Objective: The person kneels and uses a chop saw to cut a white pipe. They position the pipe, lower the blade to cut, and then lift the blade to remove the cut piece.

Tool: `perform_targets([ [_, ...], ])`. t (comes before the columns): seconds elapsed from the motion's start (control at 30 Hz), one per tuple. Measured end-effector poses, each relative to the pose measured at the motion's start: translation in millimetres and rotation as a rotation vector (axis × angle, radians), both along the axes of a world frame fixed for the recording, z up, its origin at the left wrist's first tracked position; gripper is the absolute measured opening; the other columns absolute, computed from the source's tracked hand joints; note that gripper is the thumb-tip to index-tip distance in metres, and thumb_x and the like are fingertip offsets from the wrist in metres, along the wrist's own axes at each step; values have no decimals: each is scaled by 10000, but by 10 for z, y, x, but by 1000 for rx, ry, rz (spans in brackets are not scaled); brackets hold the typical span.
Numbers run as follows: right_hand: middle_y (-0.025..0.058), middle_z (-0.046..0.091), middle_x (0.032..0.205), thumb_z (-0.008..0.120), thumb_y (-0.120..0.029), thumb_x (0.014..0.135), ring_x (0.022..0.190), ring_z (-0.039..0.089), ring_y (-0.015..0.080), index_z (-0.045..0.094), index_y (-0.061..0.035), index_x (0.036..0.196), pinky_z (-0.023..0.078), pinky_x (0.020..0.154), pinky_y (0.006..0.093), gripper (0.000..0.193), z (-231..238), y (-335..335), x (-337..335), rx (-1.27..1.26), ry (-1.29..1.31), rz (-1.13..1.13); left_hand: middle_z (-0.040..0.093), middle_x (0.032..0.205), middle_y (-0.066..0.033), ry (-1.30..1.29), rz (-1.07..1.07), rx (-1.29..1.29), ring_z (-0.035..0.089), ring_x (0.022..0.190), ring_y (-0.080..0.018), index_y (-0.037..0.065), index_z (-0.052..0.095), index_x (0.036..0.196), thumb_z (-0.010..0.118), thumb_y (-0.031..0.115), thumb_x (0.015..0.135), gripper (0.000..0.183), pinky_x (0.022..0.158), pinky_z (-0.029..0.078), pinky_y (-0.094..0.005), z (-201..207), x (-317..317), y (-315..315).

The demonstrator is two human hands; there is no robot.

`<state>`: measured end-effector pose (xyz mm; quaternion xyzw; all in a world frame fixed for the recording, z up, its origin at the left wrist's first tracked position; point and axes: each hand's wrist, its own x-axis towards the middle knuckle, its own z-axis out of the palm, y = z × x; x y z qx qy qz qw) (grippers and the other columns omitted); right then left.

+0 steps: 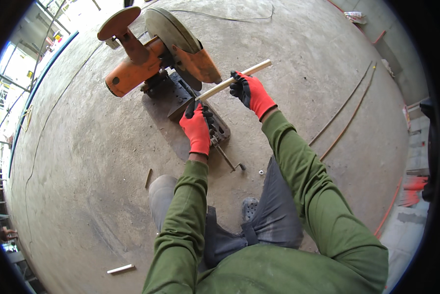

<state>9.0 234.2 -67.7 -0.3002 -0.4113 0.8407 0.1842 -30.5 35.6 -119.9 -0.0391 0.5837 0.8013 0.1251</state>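
Note:
Both of my hands wear red gloves with black fingers. My left hand is closed around the near left end of a long, thin, cream-coloured strip, just above the base and vise of an orange cut-off saw. Farther along the strip, my right hand grips it from the right, and its far end sticks out past the fingers. The saw's disc and guard are raised beside the strip. I cannot tell whether the strip touches the saw's base. A crank handle projects from the vise toward me.
A short pale piece and a thin brown piece lie on the concrete floor. Two long rods lie at the right. A cable runs along the left. A block wall borders the right side.

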Motion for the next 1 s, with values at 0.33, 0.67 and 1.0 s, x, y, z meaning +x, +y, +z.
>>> perform_targets([
  [0.33, 40, 600, 714, 727, -218, 978, 620, 617, 165, 662, -50, 979, 544, 571, 319, 180, -79, 159, -6, -25, 28, 21, 706, 865, -3, -27, -488, -106, 633, 656, -60, 13, 711, 1183, 671, 175, 1013, 239, 548, 481, -229, 582, 495, -459],
  [0.67, 41, 563, 665, 729, -211, 970, 548, 587, 166, 602, -66, 953, 536, 509, 330, 194, -186, 310, -148, -100, 64, 26, 705, 851, 18, -32, -501, -212, 586, 644, -38, 24, 726, 1158, 674, 177, 1009, 219, 537, 462, -227, 496, 524, -642],
  [1.0, 37, 545, 654, 732, -204, 965, 534, 560, 156, 590, -64, 915, 508, 494, 332, 206, -125, 303, -158, -78, 14, -28, 702, 856, 17, -74, -506, -209, 592, 641, -47, 25, 718, 1175, 674, 175, 1009, 228, 545, 457, -227, 507, 508, -635],
])
